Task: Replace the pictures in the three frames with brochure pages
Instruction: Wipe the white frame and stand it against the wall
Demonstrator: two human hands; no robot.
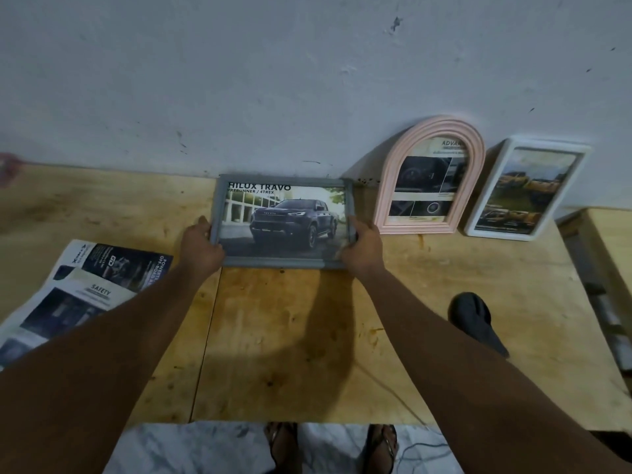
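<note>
Wall [307, 80]: one, pale, scuffed, behind everything.

Table [290, 336]: one plywood top run up against the wall. A second wooden surface [608, 241] shows at the far right edge.

Brochure [78, 292]: one loose spread flat on the table's left side, partly under the left forearm. "SAFETY" is readable on it. The sheet count can't be told.

Frames: three, all along the wall.
- Grey frame [284, 262]: one, landscape, centre, tilted back toward the wall. It holds a page [282, 222] with a dark pickup, headed "HILUX TRAVO". Can't tell whether its lower edge touches the table.
- Pink frame [424, 229]: one, arched, standing on the table and leaning on the wall just right of the grey one. It holds a brochure page.
- White frame [502, 234]: one, rectangular, right of the pink and leaning the same way. Its page shows yellow vehicles.

Hands: two, both on the grey frame.
- Left hand [201, 246] grips the left rail, thumb on the front, fingers curled behind.
- Right hand [362, 246] grips the right rail the same way.

Black object [473, 316]: one, on the table to the right and well apart from the frames. What it is can't be made out.

Feet [284, 446]: two, in sandals, below the table edge. One cable [420, 449] lies on the floor beside them.
</note>
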